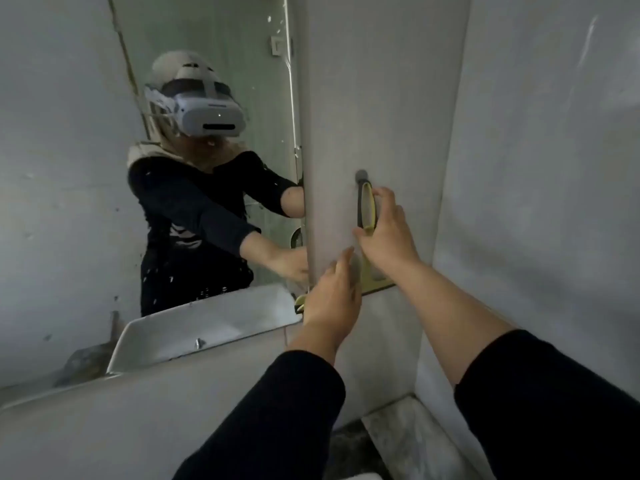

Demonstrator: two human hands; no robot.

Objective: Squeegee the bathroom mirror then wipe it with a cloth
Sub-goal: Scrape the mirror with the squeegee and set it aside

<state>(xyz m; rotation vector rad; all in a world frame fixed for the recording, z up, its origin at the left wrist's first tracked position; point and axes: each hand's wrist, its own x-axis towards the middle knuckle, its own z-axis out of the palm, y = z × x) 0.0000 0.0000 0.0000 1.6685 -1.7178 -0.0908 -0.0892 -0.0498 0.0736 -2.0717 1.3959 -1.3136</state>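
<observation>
A squeegee (367,206) with a yellow-green and grey handle hangs upright from a round hook (361,174) on a white panel, just right of the mirror (207,46). My right hand (388,233) is closed around the handle. My left hand (332,299) lies over the squeegee's wide yellow-green head (378,286) and grips its left part. One end of the head shows beyond my fingers. The mirror is speckled with white spots and reflects a person wearing a headset. No cloth is in view.
The white panel (381,81) stands out from the wall between the mirror and a pale wall (554,168) on the right. A white sink (138,427) sits below the mirror. A grey ledge (408,434) lies low between my forearms.
</observation>
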